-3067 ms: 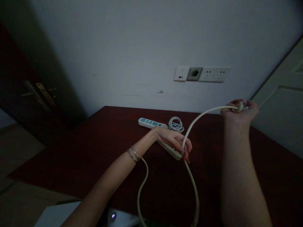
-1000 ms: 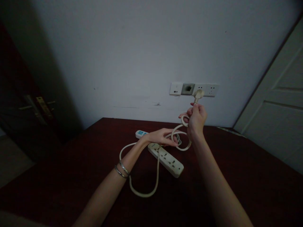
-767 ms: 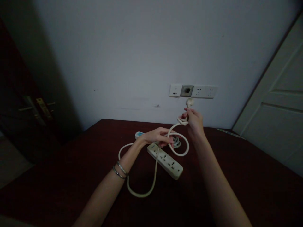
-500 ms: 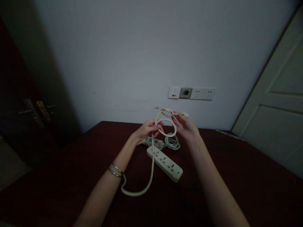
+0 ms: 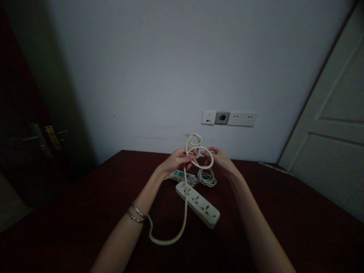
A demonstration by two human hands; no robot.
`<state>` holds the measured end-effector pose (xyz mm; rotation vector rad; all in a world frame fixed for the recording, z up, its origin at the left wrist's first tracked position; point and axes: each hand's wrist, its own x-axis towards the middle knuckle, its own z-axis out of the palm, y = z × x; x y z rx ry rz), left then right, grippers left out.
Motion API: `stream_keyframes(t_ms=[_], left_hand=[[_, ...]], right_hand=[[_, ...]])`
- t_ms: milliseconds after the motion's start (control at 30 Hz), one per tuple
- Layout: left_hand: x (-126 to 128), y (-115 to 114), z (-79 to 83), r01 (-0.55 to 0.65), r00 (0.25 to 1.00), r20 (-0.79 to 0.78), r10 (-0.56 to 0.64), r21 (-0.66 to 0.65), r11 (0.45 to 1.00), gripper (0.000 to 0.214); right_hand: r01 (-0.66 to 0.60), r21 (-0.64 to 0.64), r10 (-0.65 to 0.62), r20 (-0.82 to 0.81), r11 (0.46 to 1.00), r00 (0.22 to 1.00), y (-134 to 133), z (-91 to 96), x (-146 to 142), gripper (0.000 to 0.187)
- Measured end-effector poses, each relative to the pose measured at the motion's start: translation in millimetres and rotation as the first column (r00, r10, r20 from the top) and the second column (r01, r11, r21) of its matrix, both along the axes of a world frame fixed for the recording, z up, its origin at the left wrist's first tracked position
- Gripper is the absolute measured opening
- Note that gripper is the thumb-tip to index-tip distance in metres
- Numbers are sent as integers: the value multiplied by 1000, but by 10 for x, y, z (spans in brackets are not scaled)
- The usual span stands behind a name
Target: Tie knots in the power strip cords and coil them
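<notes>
A cream power cord (image 5: 185,204) is raised above the table in loops. My left hand (image 5: 179,159) is closed around it, fingers and thumb pinching the loops together. My right hand (image 5: 218,157) is at the right side of the larger loop, its bent fingers gripping the cord's end part. A pale shape between the hands may be the plug, partly hidden by fingers and loop. From my left hand the cord hangs down, bends left and passes behind my wrist. Below the hands lies a white power strip (image 5: 199,204), slanting toward the lower right.
Behind the white strip lies another power strip (image 5: 180,174) with blue sockets. A coiled grey-white cable (image 5: 207,177) lies beside it. The dark red table (image 5: 99,212) meets a wall carrying socket plates (image 5: 241,119). A white door (image 5: 335,125) stands at right.
My right hand has moved left and down toward my left hand, bringing the cord's end behind the larger loop. The small upper loop has narrowed and shifted left. My left hand keeps its grip.
</notes>
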<state>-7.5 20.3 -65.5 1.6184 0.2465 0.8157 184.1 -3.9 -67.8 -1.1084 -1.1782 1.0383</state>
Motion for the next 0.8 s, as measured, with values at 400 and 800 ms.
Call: stream_keyframes(t_ms=[400,800], left_hand=[[-133,-15,79,89,988,-130,-80,64,994,27],[-94,41,15,-11,953,-294,69,194,981,30]], right_hand=[[-124,338,-66,500,933,864,-58,36,68,20],[-109,331,-27,381,937,924,-50,35,33,27]])
